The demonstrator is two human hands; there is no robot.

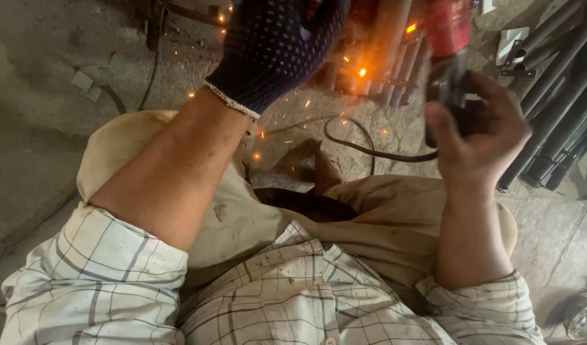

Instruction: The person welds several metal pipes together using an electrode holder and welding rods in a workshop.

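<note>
Checked shirt [287,300] lies nearest. Farther right, the bare right hand [479,131] grips a red grinder [448,45]; the gloved left hand [274,45] seems closed near sparking pipes [376,70].

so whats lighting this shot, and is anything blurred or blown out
Head view: orange sparks glow brightest, slightly blown out, over the metal bars; the gloved left hand and the red power tool in the bare right hand are motion-soft; the checked shirt is sharper, evenly lit.
</note>
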